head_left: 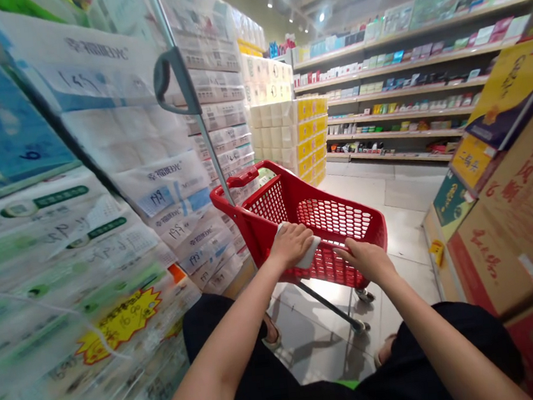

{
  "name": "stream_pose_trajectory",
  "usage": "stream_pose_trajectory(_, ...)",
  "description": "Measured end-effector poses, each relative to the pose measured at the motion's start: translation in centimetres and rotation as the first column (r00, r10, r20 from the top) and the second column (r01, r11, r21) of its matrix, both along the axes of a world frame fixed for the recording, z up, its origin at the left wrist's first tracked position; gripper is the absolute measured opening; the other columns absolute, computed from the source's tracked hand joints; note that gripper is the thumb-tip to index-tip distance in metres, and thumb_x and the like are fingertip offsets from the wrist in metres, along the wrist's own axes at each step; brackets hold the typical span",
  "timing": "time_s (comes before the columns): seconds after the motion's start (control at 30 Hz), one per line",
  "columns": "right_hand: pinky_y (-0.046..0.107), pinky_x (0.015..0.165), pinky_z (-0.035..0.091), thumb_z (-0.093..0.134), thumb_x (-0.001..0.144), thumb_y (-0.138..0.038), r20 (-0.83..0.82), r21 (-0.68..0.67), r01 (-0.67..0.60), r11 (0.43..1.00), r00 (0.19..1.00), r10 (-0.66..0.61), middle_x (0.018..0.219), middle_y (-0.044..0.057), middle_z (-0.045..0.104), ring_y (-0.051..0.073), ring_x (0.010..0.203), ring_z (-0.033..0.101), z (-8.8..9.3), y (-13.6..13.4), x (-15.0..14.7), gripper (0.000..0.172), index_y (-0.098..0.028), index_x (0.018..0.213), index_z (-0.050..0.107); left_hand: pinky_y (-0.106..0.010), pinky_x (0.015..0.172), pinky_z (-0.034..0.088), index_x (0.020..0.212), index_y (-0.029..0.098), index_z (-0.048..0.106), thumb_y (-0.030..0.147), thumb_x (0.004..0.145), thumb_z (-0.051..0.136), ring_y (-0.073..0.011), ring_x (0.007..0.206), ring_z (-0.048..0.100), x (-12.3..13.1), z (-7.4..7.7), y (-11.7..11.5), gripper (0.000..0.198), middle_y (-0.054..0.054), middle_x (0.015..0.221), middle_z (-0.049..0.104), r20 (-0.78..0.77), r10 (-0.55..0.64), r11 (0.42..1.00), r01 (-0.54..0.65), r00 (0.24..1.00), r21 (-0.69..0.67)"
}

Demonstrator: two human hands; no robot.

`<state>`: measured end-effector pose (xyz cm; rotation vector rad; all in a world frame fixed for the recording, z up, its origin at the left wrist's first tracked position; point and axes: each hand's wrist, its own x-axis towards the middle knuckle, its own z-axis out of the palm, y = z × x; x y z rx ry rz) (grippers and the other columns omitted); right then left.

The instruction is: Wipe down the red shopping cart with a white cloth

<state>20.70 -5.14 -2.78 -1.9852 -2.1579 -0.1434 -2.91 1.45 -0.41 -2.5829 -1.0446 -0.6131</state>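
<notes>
A white cloth (308,258), thin and soft-looking, is pinned under the left hand (293,243) on the near rim of the red cart (296,187), at the centre of the frame. The left hand is folded down over the cloth. The right hand (362,258) is laid on the same rim, farther right; how firmly it is closed cannot be told.

The cloth is best kept flat beneath the fingers, with even pressure carried along the curved edge. The cart should be steadied by the right hand, since it could roll on its casters (359,326).

Glossy moulded plastic, pierced with rounded holes, is shown in the basket walls. A slim metal pole (209,145) is topped by a looped grey handle (185,81), upper left of centre. Creased, plastic-wrapped packs (143,130) are stacked at left; stiff brown cartons (530,195) are piled at right.
</notes>
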Motion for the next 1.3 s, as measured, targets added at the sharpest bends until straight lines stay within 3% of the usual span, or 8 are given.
stream_pose_trajectory(0.17,0.027,0.052,0.022,0.025,0.095,-0.061,-0.024,0.029,-0.001,1.0,1.0,0.001,0.072,0.003,0.065,0.019,0.067,0.062,-0.3,-0.8,-0.5,0.047,-0.022,0.087,0.048,-0.042,0.108,0.023,0.103,0.027,0.057,0.037,0.1,0.031,-0.02,0.107,0.046,-3.3,0.7,1.5,0.028,-0.002,0.11,0.056,0.054,0.119,0.991,-0.122,0.991,0.061)
stream_pose_trajectory(0.33,0.026,0.051,0.027,0.015,0.096,-0.06,-0.128,-0.021,-0.005,1.0,0.992,0.003,0.072,0.002,0.065,0.019,0.066,0.062,0.2,-2.4,-2.4,0.05,-0.024,0.09,0.049,-0.044,0.113,0.019,0.1,0.026,0.056,0.035,0.099,0.032,-0.0209,0.109,0.045,-3.4,0.0,1.5,0.026,-0.003,0.109,0.055,0.12,0.206,0.974,-0.216,0.971,0.074)
stream_pose_trajectory(0.47,0.027,0.058,0.038,0.012,0.098,-0.054,-0.292,-0.016,-0.07,0.997,0.954,0.062,0.095,0.002,0.068,0.019,0.08,0.064,1.0,-3.6,-3.7,0.047,-0.028,0.109,0.049,-0.046,0.113,0.019,0.093,0.023,0.055,0.034,0.099,0.032,-0.0214,0.107,0.047,-2.9,-0.3,1.8,0.026,-0.004,0.104,0.056,0.144,0.227,0.969,-0.238,0.963,0.063)
stream_pose_trajectory(0.63,0.033,0.08,0.047,0.018,0.097,-0.055,-0.477,0.049,-0.085,0.995,0.873,0.098,0.134,0.002,0.054,0.021,0.112,0.058,1.4,-3.7,-4.8,0.047,-0.034,0.134,0.039,-0.047,0.114,0.019,0.09,0.022,0.053,0.033,0.099,0.031,-0.0208,0.105,0.048,-1.1,-0.9,0.7,0.026,-0.004,0.101,0.055,0.181,0.194,0.979,-0.203,0.964,0.028)
stream_pose_trajectory(0.83,0.034,0.097,0.043,0.024,0.097,-0.052,-0.581,0.15,-0.097,0.984,0.797,0.167,0.136,0.005,0.05,0.019,0.122,0.049,1.1,-3.4,-5.6,0.05,-0.029,0.14,0.035,-0.048,0.115,0.018,0.096,0.022,0.053,0.035,0.098,0.035,-0.0211,0.108,0.047,3.2,-2.9,-3.2,0.022,-0.003,0.103,0.055,0.21,0.086,0.996,-0.084,0.974,-0.019)
stream_pose_trajectory(1.03,0.03,0.084,0.045,0.02,0.098,-0.051,-0.512,0.128,-0.172,0.977,0.832,0.213,0.125,0.006,0.059,0.019,0.112,0.055,2.3,-3.3,-4.6,0.048,-0.027,0.125,0.052,-0.047,0.115,0.017,0.098,0.023,0.055,0.034,0.099,0.033,-0.0188,0.109,0.046,3.3,-2.6,-3.5,0.025,-0.001,0.101,0.055,0.185,0.006,0.996,0.01,0.983,-0.084)
stream_pose_trajectory(1.17,0.027,0.063,0.037,0.022,0.096,-0.056,-0.237,-0.006,-0.023,1.0,0.971,0.021,0.087,0.004,0.069,0.019,0.08,0.061,2.7,-2.1,-0.3,0.053,-0.026,0.088,0.066,-0.046,0.115,0.016,0.091,0.023,0.055,0.032,0.099,0.031,-0.0167,0.105,0.048,2.5,-1.9,-2.6,0.027,0.001,0.097,0.056,0.158,-0.036,0.991,0.056,0.987,-0.121)
stream_pose_trajectory(1.3,0.027,0.066,0.035,0.019,0.098,-0.046,-0.181,-0.034,-0.008,0.999,0.983,0.002,0.073,0.004,0.069,0.018,0.074,0.06,1.1,-1.0,4.0,0.059,-0.023,0.072,0.067,-0.045,0.116,0.014,0.089,0.023,0.054,0.03,0.098,0.032,-0.0163,0.102,0.048,2.9,-2.0,-2.5,0.026,0.001,0.095,0.055,0.166,-0.024,0.993,0.043,0.986,-0.109)
